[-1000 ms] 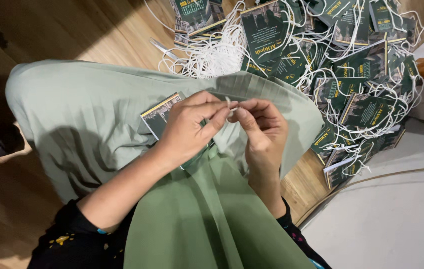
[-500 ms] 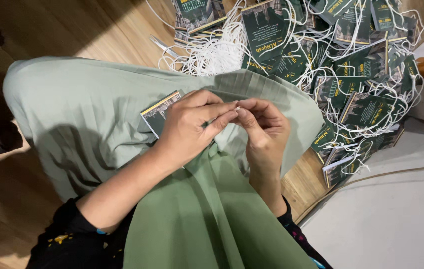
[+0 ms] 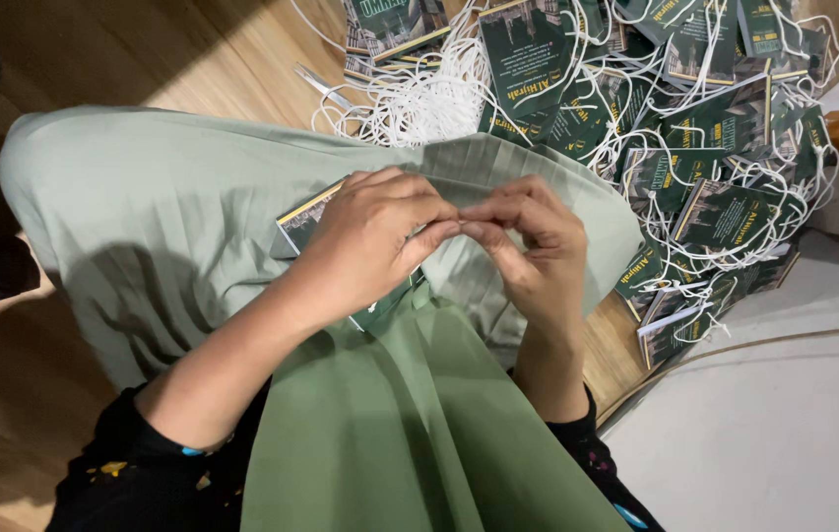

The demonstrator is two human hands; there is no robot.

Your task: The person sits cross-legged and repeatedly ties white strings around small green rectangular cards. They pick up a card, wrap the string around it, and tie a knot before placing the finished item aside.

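- Both hands meet over the green-clad lap: left hand (image 3: pixel 365 241) and right hand (image 3: pixel 528 246) pinch fingertips together on something too small to tell, probably cord.
- One dark green booklet (image 3: pixel 306 219) lies under the left hand, unfinished.
- Beyond, a pile of corded booklets (image 3: pixel 695 148) looks done; loose white cords (image 3: pixel 419 94) remain.

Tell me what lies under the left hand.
Under the left hand lies a dark green booklet, resting on the pale green skirt. Only its gold-edged corner shows; the hand covers the rest.

The floor (image 3: pixel 193 49) is brown wood with a dark shadow on the left. A pale mat (image 3: pixel 784 424) lies at the right.
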